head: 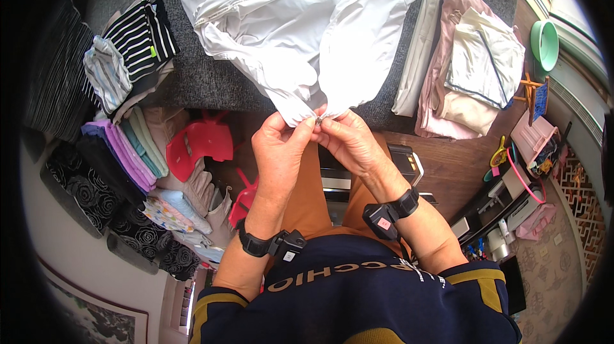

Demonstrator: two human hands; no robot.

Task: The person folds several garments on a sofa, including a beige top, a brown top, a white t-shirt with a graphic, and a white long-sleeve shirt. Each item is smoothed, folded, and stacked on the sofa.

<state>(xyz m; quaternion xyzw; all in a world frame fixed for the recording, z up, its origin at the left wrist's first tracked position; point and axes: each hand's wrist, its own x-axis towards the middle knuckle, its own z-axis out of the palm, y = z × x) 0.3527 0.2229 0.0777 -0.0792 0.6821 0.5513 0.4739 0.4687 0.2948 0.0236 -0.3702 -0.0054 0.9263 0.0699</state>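
A white garment [288, 32] of thin fabric lies spread on a dark grey upholstered surface [216, 85], its near end pulled over the edge towards me. My left hand [283, 147] pinches the left side of that end between thumb and fingers. Close beside it, my right hand [348, 140] pinches the right side. Between the two thumbs sits a small metallic zipper part [318, 120], partly covered by my fingertips, so I cannot tell whether its halves are joined. Both hands touch or nearly touch there.
Folded clothes with black-and-white stripes [144, 42] lie at the left. Pink and white folded garments [484, 66] are stacked at the right. Below left are a red plastic chair [201, 145] and folded purple fabric [122, 152]. A green basin [544, 45] stands far right.
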